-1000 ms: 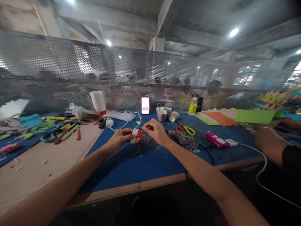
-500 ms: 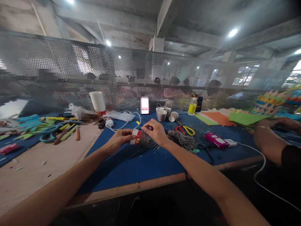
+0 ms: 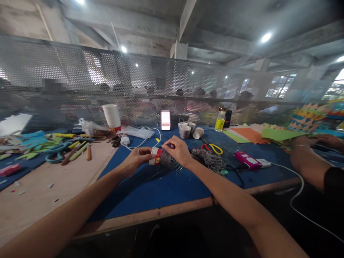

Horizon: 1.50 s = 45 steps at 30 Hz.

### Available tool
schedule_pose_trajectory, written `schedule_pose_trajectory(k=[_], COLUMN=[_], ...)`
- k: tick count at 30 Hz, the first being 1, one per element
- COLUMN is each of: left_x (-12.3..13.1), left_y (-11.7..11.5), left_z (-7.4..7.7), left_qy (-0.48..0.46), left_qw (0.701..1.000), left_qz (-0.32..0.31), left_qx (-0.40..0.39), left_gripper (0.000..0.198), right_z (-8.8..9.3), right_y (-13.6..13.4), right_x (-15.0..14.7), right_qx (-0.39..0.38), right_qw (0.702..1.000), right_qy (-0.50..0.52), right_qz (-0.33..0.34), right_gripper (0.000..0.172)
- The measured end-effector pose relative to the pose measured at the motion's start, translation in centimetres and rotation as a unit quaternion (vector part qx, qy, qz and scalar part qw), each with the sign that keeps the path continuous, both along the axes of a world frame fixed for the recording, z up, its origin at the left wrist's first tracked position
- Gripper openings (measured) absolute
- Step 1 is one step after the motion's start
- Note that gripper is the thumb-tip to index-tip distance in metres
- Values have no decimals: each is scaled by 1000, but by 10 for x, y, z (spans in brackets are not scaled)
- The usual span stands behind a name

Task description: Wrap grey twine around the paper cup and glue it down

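A paper cup with a red band lies on its side above the blue mat. Grey cord is wound round its right part. My left hand grips the cup by its white left end, fingers closed round it. At the cup's upper right, my right hand is closed in a pinch on the cord; the short piece between the fingertips is barely visible. A loose bundle of grey cord lies just right of my right wrist. Behind it are scissors with yellow and red handles.
Several cord-covered cups and a lit phone stand at the back. Stacked paper cups are left, beyond teal scissors. A magenta box with a white cable lies right, near a co-worker's arm.
My hands and the cup have hardly moved. At the far right, the co-worker's arm has shifted slightly.
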<state>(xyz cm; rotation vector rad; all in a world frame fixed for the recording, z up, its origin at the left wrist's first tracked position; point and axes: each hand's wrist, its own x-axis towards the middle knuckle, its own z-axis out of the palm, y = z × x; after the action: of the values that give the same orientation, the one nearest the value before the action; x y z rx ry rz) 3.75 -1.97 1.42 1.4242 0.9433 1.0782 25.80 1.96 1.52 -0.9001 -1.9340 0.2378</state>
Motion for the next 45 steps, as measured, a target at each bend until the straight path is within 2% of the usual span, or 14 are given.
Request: schedule_pose_trajectory(k=[20,39,45], left_x=[-1,0,-2], left_y=[2,2,3], left_z=[-2,-4,-7], left_qy=[-7,-9,-5], left_qw=[1000,1000,999], left_qz=[-14,-8,-24], left_qx=[-1,-17,-25], left_gripper=[21,23,22], right_z=[4,-1,-2], right_y=[0,12,14], right_x=[2,4,6], right_qx=[-39,-110,-124], right_qw=[999,993,991], right_qy=[8,-12,-17], right_qz=[17,36,51], right_gripper=[12,11,12])
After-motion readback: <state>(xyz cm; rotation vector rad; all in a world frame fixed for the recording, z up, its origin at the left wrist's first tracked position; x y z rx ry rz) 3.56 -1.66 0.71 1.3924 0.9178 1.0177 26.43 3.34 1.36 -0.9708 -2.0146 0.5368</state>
